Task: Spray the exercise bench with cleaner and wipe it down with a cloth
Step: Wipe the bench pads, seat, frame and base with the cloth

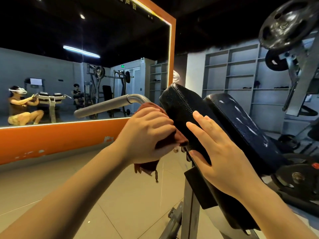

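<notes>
A black padded bench pad (181,107) tilts up in the middle of the view, with a second black pad (241,125) beside it on the right showing wet streaks. My left hand (146,135) grips a reddish-brown cloth (148,167) and presses it against the left side of the near pad. My right hand (219,152) lies with straight fingers flat on the near pad's right edge. No spray bottle is in view.
A grey metal handle bar (107,105) sticks out left of the pad. The bench's grey steel frame (189,204) stands on the tiled floor. A large orange-framed wall mirror (69,135) is on the left. Weight plates (284,21) and a rack stand at the right.
</notes>
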The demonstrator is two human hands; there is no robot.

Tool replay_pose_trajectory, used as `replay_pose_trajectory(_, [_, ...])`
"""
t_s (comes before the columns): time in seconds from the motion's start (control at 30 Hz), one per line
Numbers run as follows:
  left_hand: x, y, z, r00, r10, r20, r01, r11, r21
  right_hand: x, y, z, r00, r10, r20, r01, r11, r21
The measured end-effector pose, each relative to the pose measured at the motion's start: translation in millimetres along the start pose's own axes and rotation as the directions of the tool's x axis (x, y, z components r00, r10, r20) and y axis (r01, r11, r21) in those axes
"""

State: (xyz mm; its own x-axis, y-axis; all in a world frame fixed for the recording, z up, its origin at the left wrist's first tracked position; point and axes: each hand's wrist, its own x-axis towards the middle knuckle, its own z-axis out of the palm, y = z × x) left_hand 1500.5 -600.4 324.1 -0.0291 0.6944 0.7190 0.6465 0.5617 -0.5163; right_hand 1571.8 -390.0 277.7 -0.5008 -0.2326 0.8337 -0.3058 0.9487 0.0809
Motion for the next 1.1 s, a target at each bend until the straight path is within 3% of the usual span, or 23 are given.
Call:
replay_pose_trajectory(0.1, [8,4,1,0.982,-0.187,-0.026,0.186,0.982,-0.026,1,1,-1,1.0,0.006,0.005,-0.006,1.0,0.001])
replay_pose_trajectory(0.17, [8,11,4,0.972,-0.228,-0.05,0.227,0.974,-0.019,2,-1,-1,1.0,0.007,0.01,-0.007,1.0,-0.004])
replay_pose_trajectory(0.37, [-15,21,20,0.986,-0.01,-0.166,0.001,0.999,-0.054,0,-2,-3,1.0,-0.009,-0.011,0.009,1.0,-0.023])
replay_pose_trajectory(0.43, [-23,21,26,0.974,-0.003,-0.227,-0.025,0.993,-0.118,-1,-5,-2,0.999,-0.03,-0.019,0.029,0.999,-0.046])
replay_pose_trajectory(0.53, [-28,31,26,0.917,-0.142,-0.373,0.039,0.962,-0.27,-1,-3,-4,0.997,-0.063,-0.036,0.059,0.993,-0.099])
replay_pose_trajectory(0.63, [-43,58,19,0.796,-0.446,-0.408,0.175,0.816,-0.551,-8,-11,-9,0.981,-0.162,-0.103,0.142,0.975,-0.171])
replay_pose_trajectory(0.67, [-49,69,16,0.731,-0.566,-0.38,0.221,0.724,-0.653,-14,-21,-10,0.972,-0.179,-0.155,0.157,0.977,-0.145])
replay_pose_trajectory(0.73, [-58,91,12,0.615,-0.728,-0.304,0.259,0.55,-0.794,-29,-53,-15,0.984,-0.085,-0.155,0.105,0.986,0.126])
replay_pose_trajectory(0.8, [-64,112,11,0.578,-0.769,-0.272,0.249,0.484,-0.839,-38,-88,-23,0.995,0.078,0.069,-0.101,0.873,0.477])
replay_pose_trajectory(0.87, [-70,130,12,0.586,-0.773,-0.245,0.264,0.467,-0.844,-45,-108,-24,0.95,0.161,0.269,-0.301,0.707,0.64])
replay_pose_trajectory(0.97, [-81,148,5,0.651,-0.753,-0.097,0.349,0.41,-0.842,-51,-116,-30,0.916,0.249,0.315,-0.402,0.58,0.709])
replay_pose_trajectory(1.1, [-102,161,-13,0.791,-0.583,0.186,0.405,0.27,-0.873,-64,-112,-36,0.868,0.308,0.389,-0.495,0.488,0.719])
